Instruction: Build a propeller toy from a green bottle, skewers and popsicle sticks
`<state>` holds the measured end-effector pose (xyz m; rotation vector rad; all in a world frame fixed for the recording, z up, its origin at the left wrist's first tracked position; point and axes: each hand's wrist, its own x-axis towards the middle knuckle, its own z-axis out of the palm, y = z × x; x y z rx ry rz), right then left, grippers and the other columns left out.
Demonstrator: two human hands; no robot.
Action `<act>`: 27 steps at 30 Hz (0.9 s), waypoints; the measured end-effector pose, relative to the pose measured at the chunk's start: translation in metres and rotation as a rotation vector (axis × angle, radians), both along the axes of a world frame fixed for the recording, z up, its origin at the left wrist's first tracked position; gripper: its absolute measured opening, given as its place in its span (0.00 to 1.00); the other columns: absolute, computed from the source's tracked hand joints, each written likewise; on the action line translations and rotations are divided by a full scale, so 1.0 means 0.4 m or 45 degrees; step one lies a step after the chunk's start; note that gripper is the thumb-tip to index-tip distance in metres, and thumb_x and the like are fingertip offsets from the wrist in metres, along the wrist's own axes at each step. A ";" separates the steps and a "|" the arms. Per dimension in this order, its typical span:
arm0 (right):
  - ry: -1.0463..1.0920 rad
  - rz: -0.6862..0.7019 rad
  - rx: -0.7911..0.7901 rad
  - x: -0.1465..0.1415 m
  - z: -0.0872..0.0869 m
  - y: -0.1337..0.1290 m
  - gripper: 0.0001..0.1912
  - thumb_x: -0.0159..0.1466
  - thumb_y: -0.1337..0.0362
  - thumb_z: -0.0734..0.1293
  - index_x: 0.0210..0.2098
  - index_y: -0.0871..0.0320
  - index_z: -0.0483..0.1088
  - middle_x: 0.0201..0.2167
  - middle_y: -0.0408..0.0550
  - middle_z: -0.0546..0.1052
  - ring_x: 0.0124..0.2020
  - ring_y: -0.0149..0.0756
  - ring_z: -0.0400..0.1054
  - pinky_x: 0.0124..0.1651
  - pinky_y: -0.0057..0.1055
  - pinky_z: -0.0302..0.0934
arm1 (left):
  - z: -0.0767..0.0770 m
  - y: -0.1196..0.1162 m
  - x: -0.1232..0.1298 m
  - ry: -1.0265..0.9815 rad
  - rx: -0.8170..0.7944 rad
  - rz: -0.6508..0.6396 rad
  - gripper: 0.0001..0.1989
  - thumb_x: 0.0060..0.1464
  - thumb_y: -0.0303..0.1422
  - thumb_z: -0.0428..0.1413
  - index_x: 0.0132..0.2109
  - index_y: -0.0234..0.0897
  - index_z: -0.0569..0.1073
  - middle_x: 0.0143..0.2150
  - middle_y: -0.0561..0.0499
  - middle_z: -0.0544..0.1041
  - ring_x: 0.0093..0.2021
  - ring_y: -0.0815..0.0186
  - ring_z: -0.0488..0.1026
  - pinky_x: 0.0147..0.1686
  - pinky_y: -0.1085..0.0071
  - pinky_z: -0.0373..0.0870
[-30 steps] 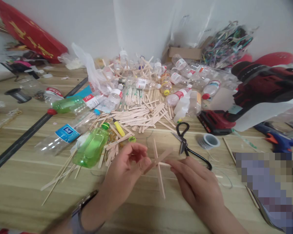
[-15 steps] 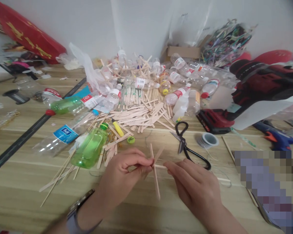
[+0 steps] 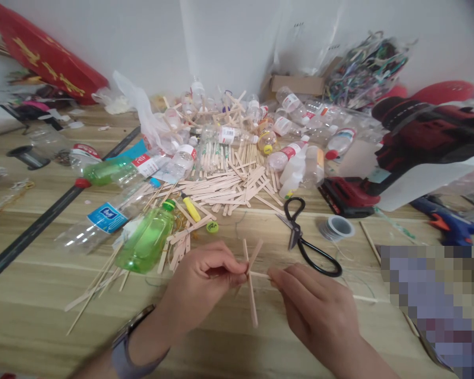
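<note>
Between my hands, crossed popsicle sticks point(image 3: 252, 300) are held above the wooden table. My left hand point(image 3: 209, 279) pinches them where they cross, thumb and forefinger together. A thin wooden stick point(image 3: 259, 275) runs from that crossing into my right hand point(image 3: 319, 310), whose fingers are closed round it; its far end seems to show beyond the hand at right. Just past my right hand lie black-handled scissors point(image 3: 296, 231), blades apart. A spool of wire point(image 3: 337, 228) stands to their right. How the sticks are joined at the crossing is hidden by my left fingertips.
A heap of loose popsicle sticks point(image 3: 225, 192) and plastic bottles point(image 3: 288, 155) spreads across the back. At left lie a green bottle point(image 3: 144, 239) and a long black rod point(image 3: 35, 226). A red-black cordless drill point(image 3: 403, 152) and a blue glue gun point(image 3: 446, 218) are on the right.
The crossed sticks have turned slightly in my left fingers, their lower end shifting a little left and down. My right hand has moved slightly right along the thin stick.
</note>
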<state>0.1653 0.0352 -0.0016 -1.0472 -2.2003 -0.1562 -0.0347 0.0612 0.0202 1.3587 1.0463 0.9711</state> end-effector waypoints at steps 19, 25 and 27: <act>0.069 0.023 -0.128 -0.001 -0.001 -0.003 0.11 0.65 0.76 0.58 0.34 0.58 0.68 0.21 0.42 0.69 0.20 0.31 0.64 0.23 0.26 0.54 | 0.002 -0.002 0.002 0.151 0.149 -0.039 0.09 0.52 0.25 0.60 0.24 0.37 0.78 0.24 0.53 0.70 0.25 0.70 0.67 0.26 0.76 0.62; 0.087 0.029 -0.149 -0.001 -0.003 -0.003 0.10 0.65 0.75 0.58 0.35 0.57 0.68 0.21 0.42 0.70 0.20 0.31 0.65 0.23 0.26 0.54 | 0.000 -0.003 0.001 0.162 0.180 -0.047 0.09 0.52 0.26 0.60 0.25 0.37 0.79 0.24 0.52 0.71 0.25 0.70 0.66 0.26 0.75 0.62; 0.095 0.026 -0.155 -0.001 -0.004 -0.004 0.10 0.65 0.75 0.58 0.34 0.57 0.68 0.21 0.42 0.70 0.21 0.31 0.65 0.24 0.26 0.54 | -0.001 -0.003 0.000 0.164 0.188 -0.049 0.09 0.52 0.26 0.60 0.25 0.37 0.79 0.25 0.52 0.71 0.26 0.70 0.66 0.26 0.75 0.62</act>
